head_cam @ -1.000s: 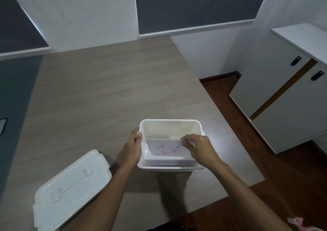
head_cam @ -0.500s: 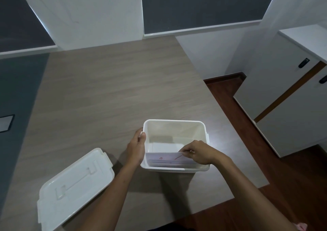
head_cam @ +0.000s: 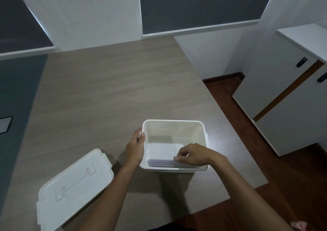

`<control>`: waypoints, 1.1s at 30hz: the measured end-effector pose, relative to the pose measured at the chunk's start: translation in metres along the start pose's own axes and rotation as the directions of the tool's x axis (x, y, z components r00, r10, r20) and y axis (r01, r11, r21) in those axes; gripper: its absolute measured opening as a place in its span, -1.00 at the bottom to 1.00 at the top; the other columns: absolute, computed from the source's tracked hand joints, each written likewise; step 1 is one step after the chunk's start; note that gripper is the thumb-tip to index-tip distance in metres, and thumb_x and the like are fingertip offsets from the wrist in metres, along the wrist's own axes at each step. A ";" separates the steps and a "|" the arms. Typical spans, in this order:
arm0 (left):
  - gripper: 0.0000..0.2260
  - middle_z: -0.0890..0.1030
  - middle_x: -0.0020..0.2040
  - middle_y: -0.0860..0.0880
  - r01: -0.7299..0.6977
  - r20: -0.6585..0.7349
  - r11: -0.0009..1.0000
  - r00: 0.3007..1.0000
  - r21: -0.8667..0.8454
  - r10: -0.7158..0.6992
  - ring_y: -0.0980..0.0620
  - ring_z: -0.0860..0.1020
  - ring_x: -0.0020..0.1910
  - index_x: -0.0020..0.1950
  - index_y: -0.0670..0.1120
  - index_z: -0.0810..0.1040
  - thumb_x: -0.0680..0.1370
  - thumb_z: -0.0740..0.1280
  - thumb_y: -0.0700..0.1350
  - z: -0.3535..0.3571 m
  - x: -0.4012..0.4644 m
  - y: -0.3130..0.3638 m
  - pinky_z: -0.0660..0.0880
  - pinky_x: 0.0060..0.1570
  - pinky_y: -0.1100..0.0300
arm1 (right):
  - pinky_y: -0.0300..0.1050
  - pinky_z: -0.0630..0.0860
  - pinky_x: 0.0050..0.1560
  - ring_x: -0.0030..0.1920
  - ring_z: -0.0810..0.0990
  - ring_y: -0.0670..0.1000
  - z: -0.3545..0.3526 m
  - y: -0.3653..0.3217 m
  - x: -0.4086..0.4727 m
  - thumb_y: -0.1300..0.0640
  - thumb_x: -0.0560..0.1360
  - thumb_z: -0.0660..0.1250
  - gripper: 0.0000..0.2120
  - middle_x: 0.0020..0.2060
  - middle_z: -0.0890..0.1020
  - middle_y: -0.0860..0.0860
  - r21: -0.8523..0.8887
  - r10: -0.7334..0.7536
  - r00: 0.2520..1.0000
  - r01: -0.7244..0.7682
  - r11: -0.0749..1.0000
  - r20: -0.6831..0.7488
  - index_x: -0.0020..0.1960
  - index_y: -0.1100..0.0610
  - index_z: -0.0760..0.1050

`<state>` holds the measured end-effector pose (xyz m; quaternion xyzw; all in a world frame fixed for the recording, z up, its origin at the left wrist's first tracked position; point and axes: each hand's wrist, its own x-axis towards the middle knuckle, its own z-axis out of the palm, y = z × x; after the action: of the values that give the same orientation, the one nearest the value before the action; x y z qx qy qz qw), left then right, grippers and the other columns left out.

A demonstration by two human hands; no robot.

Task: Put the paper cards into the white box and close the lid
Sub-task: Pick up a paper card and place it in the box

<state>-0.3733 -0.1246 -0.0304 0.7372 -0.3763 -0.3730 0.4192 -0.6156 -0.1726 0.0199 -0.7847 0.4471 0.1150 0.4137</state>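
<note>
The white box (head_cam: 174,123) stands open on the wooden table, near its front edge. A stack of white paper cards (head_cam: 163,153) lies flat inside it, against the near wall. My left hand (head_cam: 136,148) grips the box's left wall. My right hand (head_cam: 193,154) reaches into the box from the right, fingers curled with the fingertips resting on the top card; I cannot tell whether it still pinches a card. The white lid (head_cam: 74,188) lies flat on the table to the left of the box, apart from it.
The table (head_cam: 109,89) runs back to a white wall with dark panels. Its right edge drops to a reddish wooden floor (head_cam: 247,142). A white cabinet (head_cam: 286,96) with black handles stands at the right. A dark strip borders the table's left side.
The card with red writing that my right hand held tilted in the box has been laid down flat on the stack. My right hand has lowered into the box. My left hand stays put.
</note>
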 end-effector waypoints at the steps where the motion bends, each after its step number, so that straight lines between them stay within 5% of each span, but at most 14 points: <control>1: -0.75 0.54 0.08 0.12 0.001 0.001 1.000 1.000 0.000 -0.001 0.02 0.52 0.03 0.24 0.21 0.44 0.60 0.10 0.08 0.000 0.000 0.000 0.38 0.02 0.13 | -0.14 0.50 0.06 0.01 0.59 -0.08 0.003 -0.001 0.001 -0.33 0.48 0.22 -0.53 0.06 0.67 -0.07 0.009 -0.006 1.000 0.006 1.000 0.002 0.08 0.00 0.63; 17: -0.71 0.57 0.14 0.03 0.033 -0.066 0.998 0.997 0.046 -0.030 0.00 0.49 0.00 0.29 0.18 0.42 0.60 0.08 0.08 -0.003 0.001 -0.002 0.38 0.02 0.11 | -0.16 0.51 -0.03 -0.03 0.61 -0.10 0.012 -0.016 0.009 -0.28 0.47 0.30 -0.63 -0.03 0.69 -0.09 0.103 -0.027 0.981 0.048 0.994 -0.194 -0.03 0.00 0.65; 23: -0.59 0.39 0.46 0.01 0.085 0.014 0.986 0.996 0.145 -0.088 -0.11 0.42 0.36 0.45 0.22 0.22 0.60 0.03 0.18 -0.017 -0.002 0.006 0.36 0.35 -0.08 | -0.20 0.50 -0.04 -0.11 0.62 -0.10 0.012 -0.025 0.013 -0.20 0.52 0.30 -0.69 -0.06 0.71 -0.09 0.032 -0.083 0.937 0.099 0.995 -0.341 -0.04 0.02 0.64; 26: -0.56 0.36 0.48 0.04 0.137 -0.100 0.982 0.987 0.130 -0.124 -0.10 0.38 0.40 0.46 0.17 0.24 0.58 0.08 0.19 -0.042 -0.010 0.001 0.32 0.38 -0.05 | -0.19 0.51 -0.07 -0.15 0.61 -0.10 0.011 -0.038 0.016 -0.19 0.54 0.27 -0.68 -0.07 0.71 -0.08 -0.038 -0.145 0.896 0.143 0.989 -0.419 -0.03 0.02 0.64; 30: -0.59 0.58 0.27 -0.01 0.213 -0.318 0.965 0.935 0.153 -0.156 -0.09 0.53 0.22 0.36 0.08 0.39 0.54 0.16 0.17 -0.091 -0.038 -0.020 0.36 0.12 0.10 | -0.18 0.51 -0.06 -0.15 0.58 -0.10 0.015 -0.072 0.024 -0.17 0.55 0.27 -0.70 -0.07 0.69 -0.08 -0.107 -0.247 0.828 0.224 0.969 -0.504 -0.02 0.02 0.64; 33: -0.61 0.60 0.23 -0.06 0.289 -0.455 0.946 0.869 0.150 -0.193 -0.12 0.53 0.22 0.31 -0.01 0.44 0.56 0.19 0.14 -0.128 -0.062 -0.041 0.38 0.18 0.04 | -0.08 0.49 -0.01 -0.03 0.55 0.01 0.023 -0.105 0.033 -0.12 0.54 0.28 -0.74 -0.06 0.67 -0.04 -0.162 -0.330 0.792 0.288 0.944 -0.514 -0.01 0.03 0.62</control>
<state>-0.2796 -0.0122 -0.0051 0.8836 -0.2156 -0.2064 0.3608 -0.5081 -0.1481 0.0446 -0.8628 0.4054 -0.1603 0.2561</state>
